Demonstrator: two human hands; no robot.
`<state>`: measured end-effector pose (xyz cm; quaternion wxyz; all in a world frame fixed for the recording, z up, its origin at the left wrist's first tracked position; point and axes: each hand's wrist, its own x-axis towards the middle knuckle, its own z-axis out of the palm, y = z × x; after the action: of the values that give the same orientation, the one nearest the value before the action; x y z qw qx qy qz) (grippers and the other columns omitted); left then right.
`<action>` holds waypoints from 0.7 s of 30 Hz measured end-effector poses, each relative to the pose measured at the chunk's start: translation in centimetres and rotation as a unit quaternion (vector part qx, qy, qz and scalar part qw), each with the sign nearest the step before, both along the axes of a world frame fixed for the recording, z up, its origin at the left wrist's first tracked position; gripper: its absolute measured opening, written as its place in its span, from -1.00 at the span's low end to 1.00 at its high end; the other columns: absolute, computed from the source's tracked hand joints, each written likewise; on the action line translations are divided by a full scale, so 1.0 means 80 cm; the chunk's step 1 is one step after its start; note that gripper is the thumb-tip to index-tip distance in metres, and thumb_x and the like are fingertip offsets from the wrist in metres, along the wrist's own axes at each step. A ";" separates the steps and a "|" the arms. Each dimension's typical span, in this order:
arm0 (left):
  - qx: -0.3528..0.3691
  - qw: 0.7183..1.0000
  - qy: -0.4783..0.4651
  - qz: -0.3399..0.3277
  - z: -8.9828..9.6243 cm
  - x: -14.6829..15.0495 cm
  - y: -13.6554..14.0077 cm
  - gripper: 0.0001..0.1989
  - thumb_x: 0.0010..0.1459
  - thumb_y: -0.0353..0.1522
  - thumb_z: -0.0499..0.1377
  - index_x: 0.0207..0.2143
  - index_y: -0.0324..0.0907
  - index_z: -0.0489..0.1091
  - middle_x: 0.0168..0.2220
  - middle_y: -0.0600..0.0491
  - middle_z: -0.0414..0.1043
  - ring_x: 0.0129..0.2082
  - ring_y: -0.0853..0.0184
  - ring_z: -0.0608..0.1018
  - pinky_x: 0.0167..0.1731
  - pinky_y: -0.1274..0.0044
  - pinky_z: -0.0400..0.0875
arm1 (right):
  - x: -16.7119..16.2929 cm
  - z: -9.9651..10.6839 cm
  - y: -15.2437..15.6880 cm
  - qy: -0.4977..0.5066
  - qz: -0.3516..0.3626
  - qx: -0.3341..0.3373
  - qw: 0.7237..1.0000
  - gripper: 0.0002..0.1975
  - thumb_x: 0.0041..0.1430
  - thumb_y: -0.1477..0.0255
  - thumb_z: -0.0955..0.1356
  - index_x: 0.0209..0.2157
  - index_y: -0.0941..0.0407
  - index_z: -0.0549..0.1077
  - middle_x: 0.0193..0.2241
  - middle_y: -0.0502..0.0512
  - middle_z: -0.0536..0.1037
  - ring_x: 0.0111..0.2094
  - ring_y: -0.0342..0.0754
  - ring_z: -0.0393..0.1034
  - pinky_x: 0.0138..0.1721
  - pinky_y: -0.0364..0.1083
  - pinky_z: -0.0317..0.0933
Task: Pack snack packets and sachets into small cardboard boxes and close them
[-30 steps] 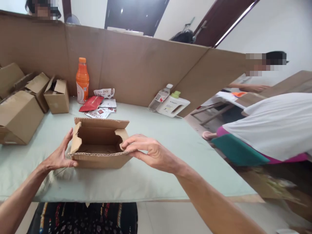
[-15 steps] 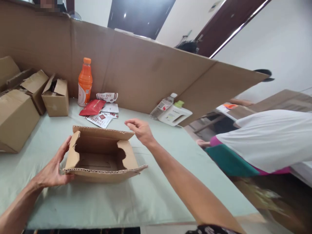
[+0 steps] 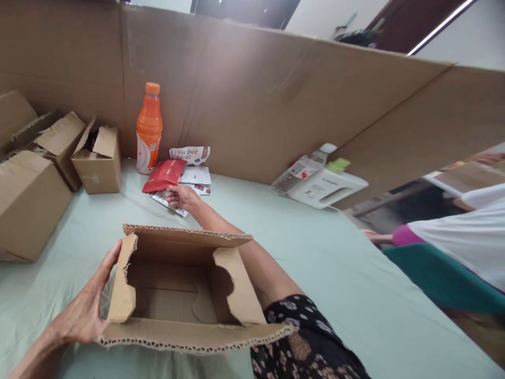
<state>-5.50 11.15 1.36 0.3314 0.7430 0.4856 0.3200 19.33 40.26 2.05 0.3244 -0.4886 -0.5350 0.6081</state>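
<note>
From the open, ragged box point(image 3: 189, 335), where my left hand point(image 3: 86, 304) is spreading wide, my right hand point(image 3: 183, 198) is moving to packets point(image 3: 172, 171) (grip unclear).

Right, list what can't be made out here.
In the head view:
Whether the right hand touches the white printed packet beneath: it hides the contact.
Contents of the small brown cardboard box beside the orange plastic bottle: flap and shadow.
Label print on the white plastic jug: too small, blurred.
Much of the white-clad co-worker: cut off by right edge.
</note>
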 end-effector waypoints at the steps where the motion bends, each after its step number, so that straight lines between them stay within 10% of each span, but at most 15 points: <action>1: 0.000 1.000 -0.001 -0.006 0.000 -0.001 0.001 0.28 0.04 0.06 0.41 0.52 0.17 -0.42 0.57 -0.01 -0.21 0.48 -0.27 0.11 0.38 -0.04 0.24 | 0.008 0.005 -0.006 -0.009 -0.010 0.005 1.000 -0.74 0.35 0.25 0.35 -0.37 0.11 0.47 -0.61 0.07 0.50 -0.56 -0.09 0.39 -0.52 -0.11 0.35; 9: 0.005 1.000 -0.024 -0.015 0.009 0.004 0.009 0.26 0.05 -0.02 0.37 0.54 0.04 -0.40 0.55 -0.09 -0.12 0.51 -0.22 0.04 0.43 0.00 0.10 | 0.174 0.058 -0.126 -0.099 -0.045 0.052 0.993 -0.65 0.03 0.10 0.48 -0.51 0.10 0.46 -0.56 0.09 0.56 -0.53 -0.09 0.42 -0.43 -0.10 0.38; 16: 0.016 1.000 -0.012 0.014 0.017 0.004 0.022 0.25 0.00 0.12 0.32 0.54 0.02 -0.31 0.54 -0.13 -0.08 0.48 -0.30 0.11 0.39 -0.01 0.17 | 0.330 0.031 -0.263 -0.215 -0.095 -0.006 0.972 -0.49 -0.10 -0.10 0.43 -0.62 0.09 0.38 -0.60 0.15 0.56 -0.57 0.00 0.45 -0.46 -0.01 0.38; 21: 0.060 0.997 0.001 0.046 0.020 0.007 0.035 0.30 -0.09 0.19 0.35 0.53 -0.05 -0.20 0.53 -0.16 -0.05 0.46 -0.31 0.12 0.38 0.01 0.21 | 0.383 0.023 -0.299 -0.300 -0.170 0.046 0.938 -0.67 -0.01 0.09 0.48 -0.41 0.08 0.58 -0.30 0.15 0.69 -0.15 0.12 0.55 -0.05 0.05 0.41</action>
<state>-4.95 13.94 2.99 0.2707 0.7385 0.4996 0.3631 50.00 16.34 3.86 0.2694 -0.7164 -0.5438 0.3442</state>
